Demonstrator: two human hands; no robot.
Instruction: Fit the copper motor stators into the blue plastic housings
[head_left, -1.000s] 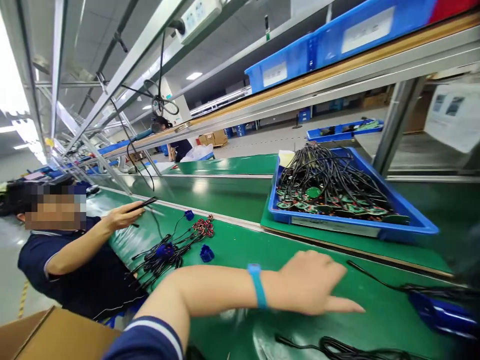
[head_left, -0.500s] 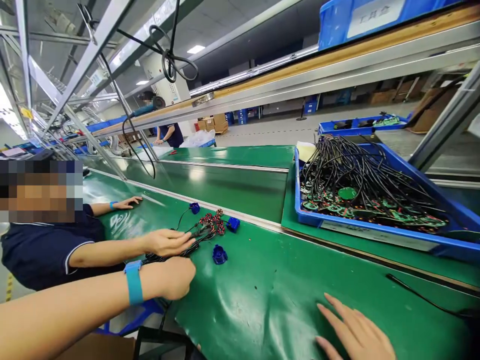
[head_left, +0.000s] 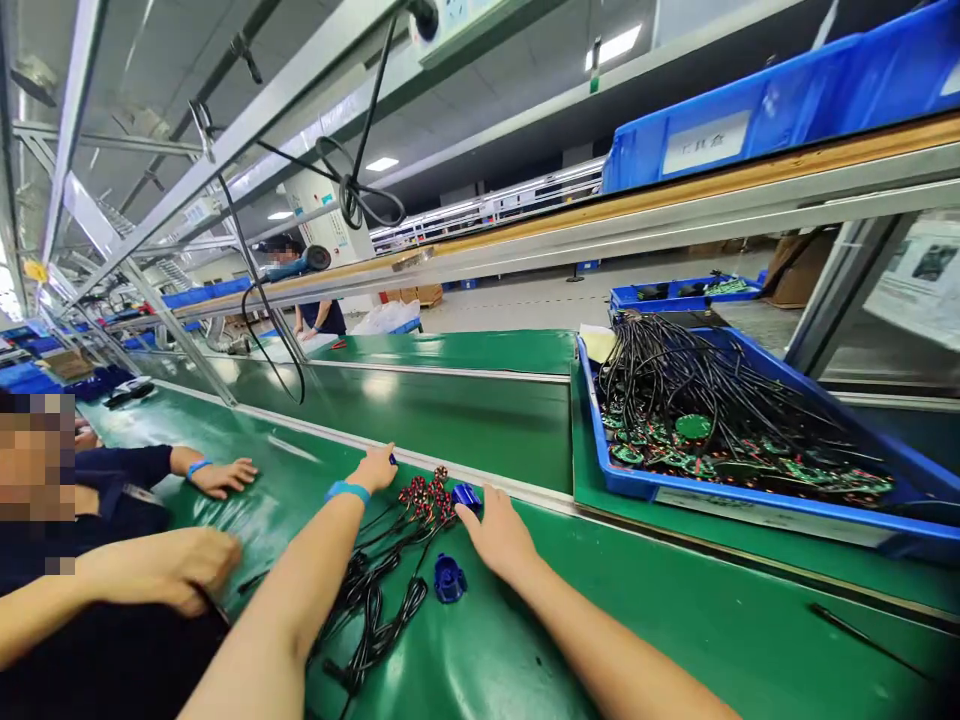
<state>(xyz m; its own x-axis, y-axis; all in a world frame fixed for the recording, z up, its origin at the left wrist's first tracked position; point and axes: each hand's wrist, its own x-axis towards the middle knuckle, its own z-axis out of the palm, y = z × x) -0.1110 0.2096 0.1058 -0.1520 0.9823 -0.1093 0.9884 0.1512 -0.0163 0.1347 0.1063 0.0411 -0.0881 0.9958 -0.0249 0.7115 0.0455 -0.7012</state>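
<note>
My left hand (head_left: 373, 472), with a blue band at its wrist, is closed on a small blue plastic housing (head_left: 393, 459) by the bench's metal rail, mostly hidden by the fingers. My right hand (head_left: 501, 532) has its thumb and fingers around another blue plastic housing (head_left: 466, 496). Between the hands lies a cluster of small round parts with red and black wires (head_left: 426, 496). Bundled black cables (head_left: 375, 600) trail from it towards me. A third blue housing (head_left: 449, 579), open side up, sits on the green mat (head_left: 637, 620) below my right hand.
A blue tray (head_left: 750, 510) of green circuit boards and black cables stands at right. A co-worker's hand (head_left: 199, 565) holds a dark cable at left; the other (head_left: 225, 478) rests on the mat. Blue bins (head_left: 705, 130) sit on the overhead shelf, near a hanging cable (head_left: 281, 370).
Both my hands have moved to the blue housings by the rail; my right hand came from the lower right and closed. The co-worker's near hand drew back from the cables towards the left.
</note>
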